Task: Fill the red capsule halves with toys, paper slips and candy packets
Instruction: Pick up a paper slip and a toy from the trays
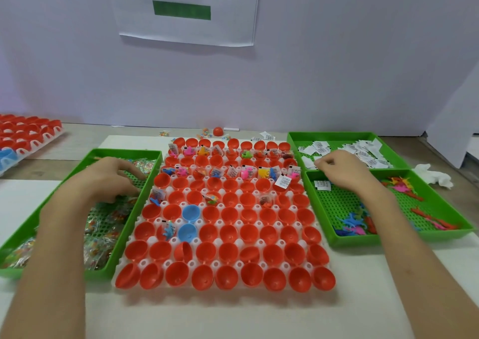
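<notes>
Red capsule halves (248,232) are seen standing open side up in a white holder (146,261) at the middle of the worktop (233,318), between three green trays. The far rows are already loaded with toys, slips and packets, a few middle cups are part filled, and the near rows are empty; two blue halves (190,213) are set among the red ones. The left hand (114,178) is lowered into the left tray (145,152), fingers spread and relaxed on the mesh floor, with nothing gripped; candy packets (103,245) are heaped along that tray. The right hand (339,167) is held over the near edge of the far right tray (337,134), where the paper slips (363,152) are piled; its fingers are curled together, but whether a slip is pinched cannot be told. The near right tray (401,237) is stocked with small bright toys (355,224), and one stray slip (322,185) is lying in it. The step in hand appears to be the picking of a packet and a slip. It is probably best done if a single piece is separated from each pile, carried to the next unfilled red half in row order, and tucked fully below the rim, with the blue halves passed over.
</notes>
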`<state>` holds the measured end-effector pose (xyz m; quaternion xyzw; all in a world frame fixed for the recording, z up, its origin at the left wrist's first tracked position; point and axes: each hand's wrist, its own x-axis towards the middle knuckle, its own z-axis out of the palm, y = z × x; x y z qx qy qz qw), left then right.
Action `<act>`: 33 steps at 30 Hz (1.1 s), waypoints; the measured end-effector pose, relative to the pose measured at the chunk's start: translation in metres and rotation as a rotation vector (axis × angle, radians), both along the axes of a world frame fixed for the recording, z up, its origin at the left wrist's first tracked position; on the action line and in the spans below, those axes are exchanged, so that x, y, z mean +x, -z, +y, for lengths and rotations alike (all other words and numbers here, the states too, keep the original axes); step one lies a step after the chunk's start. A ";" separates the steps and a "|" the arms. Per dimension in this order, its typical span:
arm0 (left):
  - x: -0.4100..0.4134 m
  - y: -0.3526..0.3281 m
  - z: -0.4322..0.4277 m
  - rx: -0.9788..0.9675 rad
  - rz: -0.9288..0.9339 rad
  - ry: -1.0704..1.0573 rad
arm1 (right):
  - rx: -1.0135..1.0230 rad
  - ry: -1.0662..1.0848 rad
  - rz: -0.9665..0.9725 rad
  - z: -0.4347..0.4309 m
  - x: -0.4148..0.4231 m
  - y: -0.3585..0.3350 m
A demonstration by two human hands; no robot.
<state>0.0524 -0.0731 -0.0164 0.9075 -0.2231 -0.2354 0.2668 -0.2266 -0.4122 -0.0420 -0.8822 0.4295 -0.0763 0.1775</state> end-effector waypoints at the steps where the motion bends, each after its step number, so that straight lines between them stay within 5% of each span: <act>1: 0.001 -0.001 0.002 0.018 0.016 0.036 | -0.002 0.002 -0.023 0.000 0.000 0.001; 15: 0.001 0.003 -0.002 0.035 -0.032 -0.007 | 0.010 0.042 -0.455 0.004 0.001 0.002; 28: -0.019 -0.023 -0.005 -0.488 -0.192 -0.189 | -0.059 0.126 -0.655 0.006 -0.003 -0.010; 33: -0.047 -0.043 -0.023 -0.691 -0.083 -0.080 | 0.423 -0.052 -0.978 0.029 0.000 -0.050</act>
